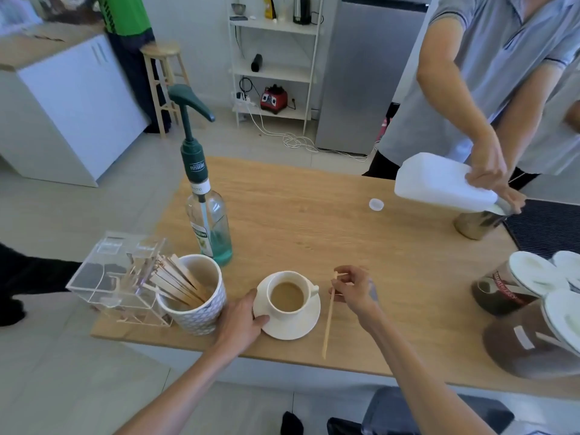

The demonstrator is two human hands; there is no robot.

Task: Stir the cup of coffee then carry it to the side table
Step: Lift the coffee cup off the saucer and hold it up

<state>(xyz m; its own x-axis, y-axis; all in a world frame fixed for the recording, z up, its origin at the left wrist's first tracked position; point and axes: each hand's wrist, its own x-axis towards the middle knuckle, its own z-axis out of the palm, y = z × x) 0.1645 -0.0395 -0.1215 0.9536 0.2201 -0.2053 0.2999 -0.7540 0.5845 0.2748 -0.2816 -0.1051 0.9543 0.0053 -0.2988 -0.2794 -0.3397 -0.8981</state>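
Note:
A white cup [290,293] of milky coffee stands on a white saucer [295,324] near the front edge of the wooden table [314,221]. My left hand [241,321] rests on the saucer's left rim, thumb on the plate. My right hand [354,288] is just right of the cup and pinches the top end of a thin wooden stir stick [328,318]. The stick hangs down toward the table edge, outside the cup.
A patterned mug [196,304] full of stir sticks and a clear acrylic box [116,277] stand left of the saucer. A pump syrup bottle [208,221] stands behind. Another person pours from a white jug [442,183] at the far right. Lidded jars [533,315] crowd the right.

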